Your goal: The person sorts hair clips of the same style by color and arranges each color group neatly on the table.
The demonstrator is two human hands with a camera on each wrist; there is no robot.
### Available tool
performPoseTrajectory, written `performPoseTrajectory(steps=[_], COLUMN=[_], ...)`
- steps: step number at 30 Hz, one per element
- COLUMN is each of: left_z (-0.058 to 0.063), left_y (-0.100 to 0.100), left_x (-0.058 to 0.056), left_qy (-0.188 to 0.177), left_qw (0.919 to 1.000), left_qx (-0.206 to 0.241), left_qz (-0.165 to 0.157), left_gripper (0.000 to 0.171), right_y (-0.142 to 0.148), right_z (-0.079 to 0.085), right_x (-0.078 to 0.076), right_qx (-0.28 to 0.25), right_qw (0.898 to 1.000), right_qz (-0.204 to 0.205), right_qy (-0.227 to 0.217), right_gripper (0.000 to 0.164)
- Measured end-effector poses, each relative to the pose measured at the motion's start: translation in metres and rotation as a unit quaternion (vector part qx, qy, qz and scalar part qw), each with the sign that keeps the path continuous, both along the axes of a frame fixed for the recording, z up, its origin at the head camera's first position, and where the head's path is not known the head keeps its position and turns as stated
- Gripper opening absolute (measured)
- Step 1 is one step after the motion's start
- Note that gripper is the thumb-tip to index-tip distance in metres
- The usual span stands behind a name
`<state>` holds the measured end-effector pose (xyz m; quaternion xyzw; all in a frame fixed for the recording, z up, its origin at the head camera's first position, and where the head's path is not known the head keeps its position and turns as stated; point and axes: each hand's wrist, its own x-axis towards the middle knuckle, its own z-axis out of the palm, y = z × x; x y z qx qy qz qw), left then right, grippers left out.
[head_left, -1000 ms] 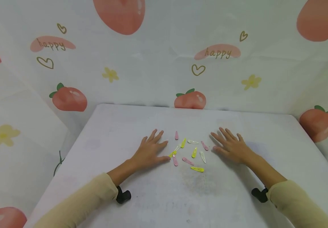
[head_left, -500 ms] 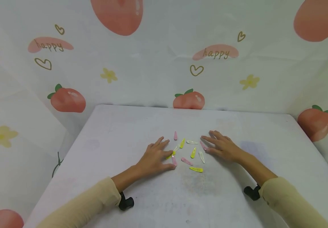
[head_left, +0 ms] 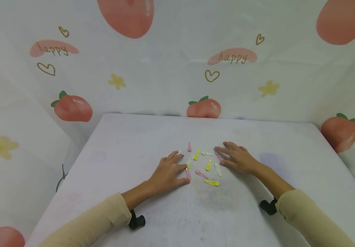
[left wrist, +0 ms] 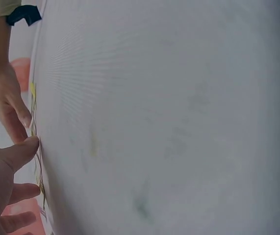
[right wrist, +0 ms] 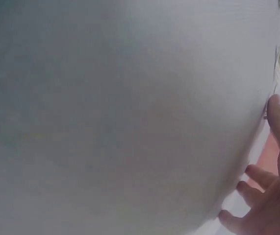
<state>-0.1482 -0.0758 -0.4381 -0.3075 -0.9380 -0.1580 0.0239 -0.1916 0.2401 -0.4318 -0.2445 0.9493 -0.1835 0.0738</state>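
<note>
Several snap hair clips in pink, yellow and white lie scattered mid-table in the head view. My left hand (head_left: 168, 171) is spread at their left side. Its thumb and forefinger tips lie either side of a pink hair clip (head_left: 188, 174), and the hand partly hides a yellow hair clip (head_left: 188, 166). From the right my right hand (head_left: 239, 159) reaches in with fingers apart, a pink hair clip (head_left: 218, 156) between thumb and forefinger. Whether either hand touches a clip I cannot tell. Between them lie a yellow hair clip (head_left: 208, 165) and a white hair clip (head_left: 217, 169).
The white table (head_left: 171, 219) reaches back to a cloth backdrop (head_left: 165, 68) printed with peaches, flowers and hearts. Another pink hair clip (head_left: 189, 146) lies toward the back, and a yellow hair clip (head_left: 212, 183) lies nearest the front. Black wrist cameras hang below both sleeves.
Both hands have moved inward toward the clips, the right hand leftward and the left hand slightly rightward and nearer. The clips look unmoved on the table; the head view has shifted slightly.
</note>
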Motion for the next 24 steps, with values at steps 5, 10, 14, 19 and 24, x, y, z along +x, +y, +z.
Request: performPoseTrajectory(steps=[5,10,14,19,24], left_z=[0.0014,0.0010,0.0009,0.0012,0.0030], left_y=[0.0004,0.0014,0.0030,0.0040,-0.0014], left_x=[0.0003,-0.0001,0.0008,-0.0002,-0.0040], left_qy=[0.006,0.001,-0.007,-0.026,-0.039], left_qw=[1.0000,1.0000,0.9999,0.9992,0.9976], left_qx=[0.002,0.008,0.009,0.030,0.056], left_qz=[0.000,0.001,0.002,-0.001,-0.013], left_gripper=[0.050,0.050,0.049,0.046,0.044], right_y=[0.0019,0.0019,0.0010,0.0010,0.0008], right_z=[0.0025,0.0047,0.0056,0.0052,0.0031], right_x=[-0.0021,-0.0058,-0.0075,-0.0078,-0.0085], right_qx=[-0.003,-0.004,-0.003,-0.004,0.002], right_qw=[1.000,1.000,0.999,0.999,0.999], right_qz=[0.016,0.023,0.033,0.033,0.030], right_qy=[-0.003,-0.013,-0.010,0.001,0.013], right_gripper=[0.055,0.053,0.049,0.045,0.046])
